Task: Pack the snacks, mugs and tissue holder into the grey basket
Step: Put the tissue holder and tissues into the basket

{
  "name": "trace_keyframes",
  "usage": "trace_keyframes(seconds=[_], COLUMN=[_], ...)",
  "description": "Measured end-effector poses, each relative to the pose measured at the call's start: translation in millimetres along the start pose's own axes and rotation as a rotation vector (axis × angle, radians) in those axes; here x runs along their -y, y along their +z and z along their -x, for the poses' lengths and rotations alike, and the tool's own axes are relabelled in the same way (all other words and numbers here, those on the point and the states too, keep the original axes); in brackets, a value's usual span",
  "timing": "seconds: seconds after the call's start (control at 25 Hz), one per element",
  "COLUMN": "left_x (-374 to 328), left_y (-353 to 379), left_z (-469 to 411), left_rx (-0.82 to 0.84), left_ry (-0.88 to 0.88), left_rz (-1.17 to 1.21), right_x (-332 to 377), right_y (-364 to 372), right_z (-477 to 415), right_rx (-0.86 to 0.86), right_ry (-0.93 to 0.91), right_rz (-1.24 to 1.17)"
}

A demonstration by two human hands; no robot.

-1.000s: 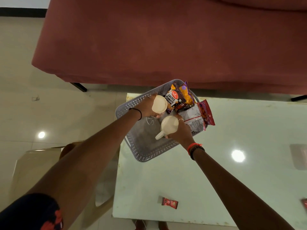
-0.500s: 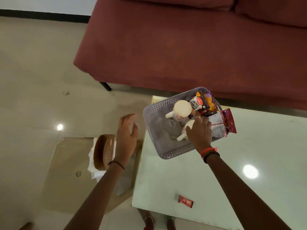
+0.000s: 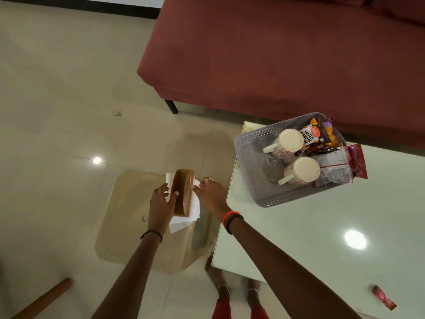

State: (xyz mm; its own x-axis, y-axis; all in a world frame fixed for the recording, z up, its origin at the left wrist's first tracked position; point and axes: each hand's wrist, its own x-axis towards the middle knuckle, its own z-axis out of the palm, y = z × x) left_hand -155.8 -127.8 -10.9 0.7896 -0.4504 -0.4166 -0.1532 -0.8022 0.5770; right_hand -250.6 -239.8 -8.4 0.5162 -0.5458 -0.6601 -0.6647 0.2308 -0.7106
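Note:
A wooden tissue holder (image 3: 182,192) with white tissues stands on a low glass side table (image 3: 128,226) left of the main table. My left hand (image 3: 162,201) grips its left side and my right hand (image 3: 210,195) presses its right side and the tissues. The grey basket (image 3: 249,162) sits on the corner of the white table. It holds two white mugs (image 3: 288,143) (image 3: 300,171) lying on their sides, a salted peanuts packet (image 3: 312,137) and a red snack packet (image 3: 345,164) hanging over its rim.
A small red snack sachet (image 3: 384,300) lies near the white table's (image 3: 322,238) front edge. A maroon sofa (image 3: 276,54) stands behind the table. A wooden leg (image 3: 43,300) crosses the bottom left floor. My feet (image 3: 236,293) show under the table edge.
Both hands left the mugs in the basket and moved left to the tissue holder, closing on it from either side. The view swung left.

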Motion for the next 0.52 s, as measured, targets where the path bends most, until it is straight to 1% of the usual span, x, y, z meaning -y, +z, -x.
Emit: trace_keyframes(seconds=[0.08,0.24,0.4,0.52], left_x=[8,18,15,4], left_y=[-2,-7,-11,-14], left_z=[-6,-12,-12,-5], left_rx=[0.05,0.112,0.081,0.029], left_ry=[-0.021,0.007,0.045,0.083], left_rz=[-0.004,-0.073,-0.089,-0.059], right_x=[1,-1,3,10], right_y=[20,38,39,29], right_z=[-3,-6,-2,6], right_rx=[0.032,0.026,0.018,0.006], right_ry=[0.026,0.0,0.008,-0.029], right_rz=[-0.005,0.018,-0.054,-0.109])
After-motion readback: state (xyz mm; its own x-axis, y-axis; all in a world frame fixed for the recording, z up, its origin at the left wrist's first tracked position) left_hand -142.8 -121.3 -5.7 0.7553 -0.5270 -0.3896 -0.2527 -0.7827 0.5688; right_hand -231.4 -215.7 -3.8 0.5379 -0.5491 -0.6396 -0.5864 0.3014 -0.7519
